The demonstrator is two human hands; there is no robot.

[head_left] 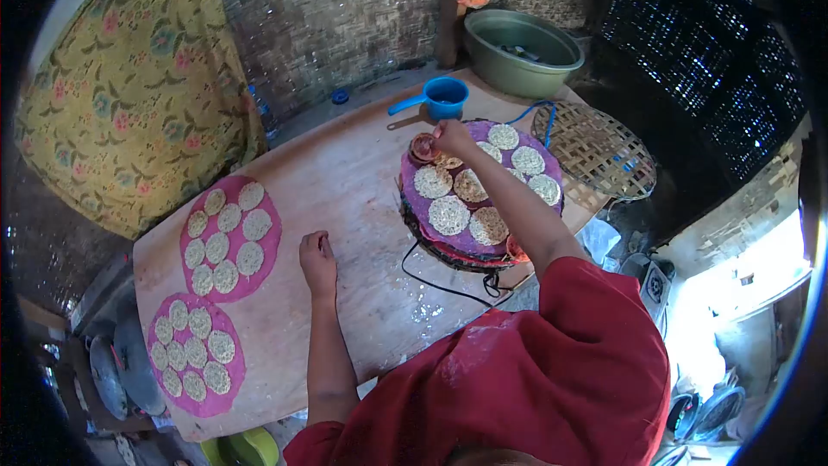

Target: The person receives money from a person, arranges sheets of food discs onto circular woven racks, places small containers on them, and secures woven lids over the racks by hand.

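My right hand [453,137] reaches over the far left edge of a round stack topped with a purple sheet [420,205]. Its fingers are closed on the rim of a small reddish-brown bowl [423,148]. Several pale, grainy round cakes [449,216] lie on the sheet, some browner than others. My left hand [319,264] is at the middle of the wooden table, fingers curled, and nothing shows in it. To its left, two pink sheets [270,248] carry more round cakes [225,276] in rows.
A blue dipper [445,97] stands behind the stack. Farther back is a green basin [524,66], with a woven bamboo tray [595,151] to the right. A black cord [440,285] runs along the table [362,164] near my body. A floral cloth [138,95] hangs at left.
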